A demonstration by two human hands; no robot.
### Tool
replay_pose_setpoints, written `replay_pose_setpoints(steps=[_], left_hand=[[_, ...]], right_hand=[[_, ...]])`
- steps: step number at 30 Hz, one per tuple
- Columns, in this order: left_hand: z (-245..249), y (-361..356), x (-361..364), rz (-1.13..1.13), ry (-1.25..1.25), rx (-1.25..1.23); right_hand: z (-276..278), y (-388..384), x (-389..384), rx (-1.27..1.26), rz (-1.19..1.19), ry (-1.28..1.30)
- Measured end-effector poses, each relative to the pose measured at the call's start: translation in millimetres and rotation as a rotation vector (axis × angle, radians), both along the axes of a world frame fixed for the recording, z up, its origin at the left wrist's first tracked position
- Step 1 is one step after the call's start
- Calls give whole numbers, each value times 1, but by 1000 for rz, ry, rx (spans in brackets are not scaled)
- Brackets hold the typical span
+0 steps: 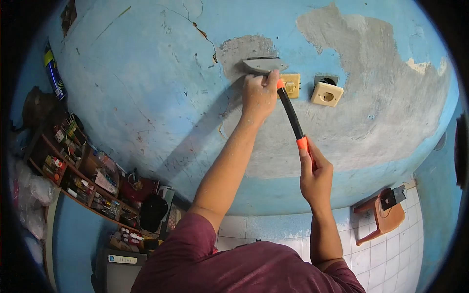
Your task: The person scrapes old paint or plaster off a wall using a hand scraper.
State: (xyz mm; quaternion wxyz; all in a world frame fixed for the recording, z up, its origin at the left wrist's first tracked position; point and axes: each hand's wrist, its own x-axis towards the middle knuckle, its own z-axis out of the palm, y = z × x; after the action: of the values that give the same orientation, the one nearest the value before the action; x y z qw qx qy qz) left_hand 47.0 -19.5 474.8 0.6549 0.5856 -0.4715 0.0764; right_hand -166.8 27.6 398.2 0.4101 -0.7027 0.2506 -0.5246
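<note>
A long-handled scraper with a grey head and a black-and-orange handle is held up against the blue wall. My left hand is closed around the handle's upper end, just below the head. Lower down, my right hand wraps the orange grip. The scraper's head lies at the lower edge of a bare grey patch; its blade edge is hard to see. Right beside the head is a cream light switch. A cream socket sits tilted out of its dark wall box.
A larger bare grey area spreads at right. To the left, a wooden shelf holds bottles and small items; a spray can is above it. An orange stool bearing a dark object stands on white floor tiles.
</note>
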Motion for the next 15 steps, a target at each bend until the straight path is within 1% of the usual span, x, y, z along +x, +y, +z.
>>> replay_pose_setpoints(steps=[1,2,4,5,6,8,9,10,12,13,14,15], left_hand=[[-3,-4,2,20,-22,-61],[4,-3,2,22,-26,-65],[16,-1,3,30,33,24],[29,13,-9,-21,122,108],[23,16,-13,-23,124,111],[13,16,-15,-94,213,25],[9,10,-14,-79,176,-89],[10,4,-8,-78,173,-93],[26,6,-8,-45,139,-48],[33,10,-10,-13,117,-1],[29,13,-9,-7,124,2],[24,15,-8,-50,141,10]], right_hand=[[1,-1,1,-13,-14,1],[3,-2,2,-25,-27,4],[14,-2,5,-16,-12,-5],[17,-2,4,-8,-2,-14],[12,-1,2,-4,-4,-12],[0,-2,2,-135,-49,-29],[1,-1,-1,-57,-33,7],[7,-4,0,-61,-31,5],[20,-6,1,-75,-50,43],[23,-5,3,-55,-33,6],[22,-3,0,-52,-28,13],[22,0,-3,-54,-34,55]])
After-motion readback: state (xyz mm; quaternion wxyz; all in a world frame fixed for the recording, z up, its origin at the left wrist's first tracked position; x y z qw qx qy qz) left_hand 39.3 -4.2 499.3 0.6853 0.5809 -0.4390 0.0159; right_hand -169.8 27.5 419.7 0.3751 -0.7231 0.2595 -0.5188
